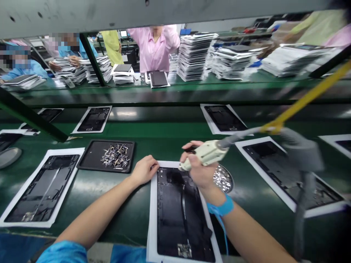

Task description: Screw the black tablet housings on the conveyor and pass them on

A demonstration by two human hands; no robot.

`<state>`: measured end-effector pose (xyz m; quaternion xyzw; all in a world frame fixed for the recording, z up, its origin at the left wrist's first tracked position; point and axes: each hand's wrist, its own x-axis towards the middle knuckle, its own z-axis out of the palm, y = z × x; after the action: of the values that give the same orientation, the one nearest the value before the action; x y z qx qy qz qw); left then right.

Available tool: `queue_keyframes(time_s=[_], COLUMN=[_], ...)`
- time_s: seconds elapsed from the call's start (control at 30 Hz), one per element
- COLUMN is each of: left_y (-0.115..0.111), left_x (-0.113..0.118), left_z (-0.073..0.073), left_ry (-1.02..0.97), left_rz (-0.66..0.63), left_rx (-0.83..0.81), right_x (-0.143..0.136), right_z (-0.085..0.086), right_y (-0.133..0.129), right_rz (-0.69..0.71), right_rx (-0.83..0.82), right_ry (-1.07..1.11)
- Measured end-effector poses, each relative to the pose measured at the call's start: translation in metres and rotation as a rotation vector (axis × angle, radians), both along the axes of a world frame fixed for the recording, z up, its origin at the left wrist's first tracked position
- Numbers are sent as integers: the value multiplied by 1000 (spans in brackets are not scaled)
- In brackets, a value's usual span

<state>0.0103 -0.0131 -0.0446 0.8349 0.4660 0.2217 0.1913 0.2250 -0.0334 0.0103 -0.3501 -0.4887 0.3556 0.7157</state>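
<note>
My right hand (pixel 201 171) is wrapped round a pale electric screwdriver (pixel 205 154), its cable running off to the right. The tool's tip is over the top right part of a black tablet housing (pixel 175 208), which lies on a white sheet (pixel 153 233) in front of me. At the housing's top left corner, my left hand (pixel 144 169) rests with curled fingers against the sheet's edge; whether anything is between them is hidden. A blue band (pixel 223 206) circles my right wrist.
Left of my left hand sits a black tray (pixel 91 155) of small metal parts. A round dish (pixel 223 179) of shiny pieces is behind my right hand. More housings (pixel 52 182) lie around; a yellow strap (pixel 309 96) hangs at right. People work across the bench.
</note>
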Motion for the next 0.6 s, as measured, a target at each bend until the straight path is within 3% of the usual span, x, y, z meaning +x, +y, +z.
queue_keyframes(time_s=[0.1,0.23,0.37,0.43,0.6], left_y=[3,10,25,38,90], left_x=[18,49,61,60,68], left_z=[6,21,27,26,26], left_ry=[25,258,290,248,276], left_rz=[-7,-8,-175,-221,-69], left_rx=[68,14,-168,-172,-5], right_x=[46,87,98,98,101], right_z=[8,4,-9,-14,-22], right_y=[-3,-3,-1,0,4], right_rz=[-189,-370,-382,-370,-357], right_rx=[34,36,15,-4,-27], right_ry=[-53,-104,-135,-158,-167])
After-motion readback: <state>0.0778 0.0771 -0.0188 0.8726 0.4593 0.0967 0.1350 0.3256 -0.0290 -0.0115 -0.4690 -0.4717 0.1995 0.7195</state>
